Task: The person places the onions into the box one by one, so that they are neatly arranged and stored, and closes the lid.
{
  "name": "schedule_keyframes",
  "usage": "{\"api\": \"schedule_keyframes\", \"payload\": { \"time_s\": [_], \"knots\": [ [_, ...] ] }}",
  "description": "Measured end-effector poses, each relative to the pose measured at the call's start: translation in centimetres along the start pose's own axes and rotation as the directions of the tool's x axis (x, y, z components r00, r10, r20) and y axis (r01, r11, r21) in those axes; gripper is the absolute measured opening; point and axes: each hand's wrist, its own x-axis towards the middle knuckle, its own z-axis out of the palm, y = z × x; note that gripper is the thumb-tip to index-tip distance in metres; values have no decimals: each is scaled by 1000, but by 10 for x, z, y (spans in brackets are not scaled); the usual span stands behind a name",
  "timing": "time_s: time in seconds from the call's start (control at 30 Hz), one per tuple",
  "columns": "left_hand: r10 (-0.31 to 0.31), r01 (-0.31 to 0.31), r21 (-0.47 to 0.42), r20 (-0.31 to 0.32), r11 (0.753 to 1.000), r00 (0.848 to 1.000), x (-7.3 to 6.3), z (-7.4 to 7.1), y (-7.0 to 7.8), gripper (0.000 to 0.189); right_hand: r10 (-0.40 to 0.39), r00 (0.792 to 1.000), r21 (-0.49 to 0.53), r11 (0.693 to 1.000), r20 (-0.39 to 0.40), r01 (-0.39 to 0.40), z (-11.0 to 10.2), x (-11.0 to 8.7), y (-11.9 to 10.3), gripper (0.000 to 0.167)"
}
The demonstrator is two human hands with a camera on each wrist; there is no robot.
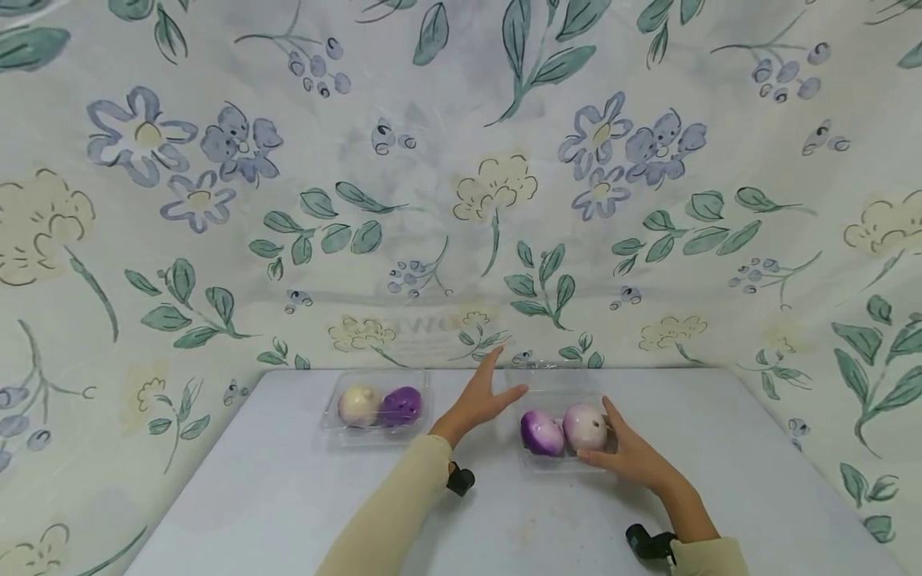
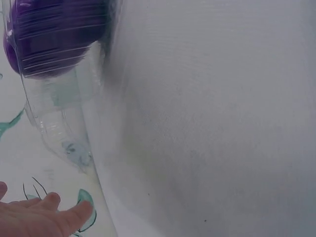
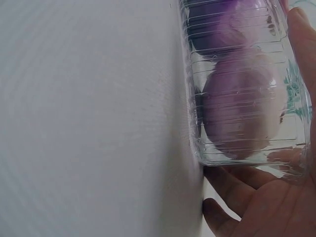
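A clear plastic container (image 1: pixel 536 464) on the right has its lid (image 1: pixel 555 376) folded back. Inside lie a purple-and-white onion (image 1: pixel 542 433) and a paler pinkish onion (image 1: pixel 585 427). My right hand (image 1: pixel 634 456) grips the container's right end, thumb along the near side and fingers round the far end. The left hand (image 1: pixel 479 404), fingers spread, hovers between the two containers, near the lid's left edge, and holds nothing. To its left stands another clear container (image 1: pixel 342 436) with a cream-coloured round onion (image 1: pixel 358 406) and a deep purple rounded vegetable (image 1: pixel 400 406).
Both containers stand near the far edge of a white table (image 1: pixel 274 496). Behind it hangs a floral cloth (image 1: pixel 432 240). Dark wrist cameras (image 1: pixel 461 480) are strapped to both wrists, low over the tabletop.
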Motion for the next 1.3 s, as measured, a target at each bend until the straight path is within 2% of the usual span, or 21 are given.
{"api": "schedule_keyframes", "payload": {
  "time_s": [0.2, 0.57, 0.8, 1.03, 1.3],
  "knots": [
    [-82, 83, -23, 34, 996, 996, -2, 7, -4, 92, 16, 1000, 5, 1000, 3, -16, 2, -4, 2, 117],
    [-99, 100, -36, 43, 994, 994, 0, 11, -7, 88, -6, 1000, 25, 1000, 1, 6, 5, -2, 4, 115],
    [-109, 115, -110, 60, 987, 992, 3, 13, -7, 87, -15, 1000, 18, 1000, -8, 15, 3, 1, 2, 115],
    [-183, 192, -119, 82, 974, 980, 3, 16, -5, 80, -20, 1000, 21, 1000, -13, 20, 2, 1, 2, 115],
    [-179, 198, -151, 131, 968, 975, 5, 16, -3, 76, -23, 1000, 30, 999, -13, 24, 1, 2, 2, 115]
  ]
}}
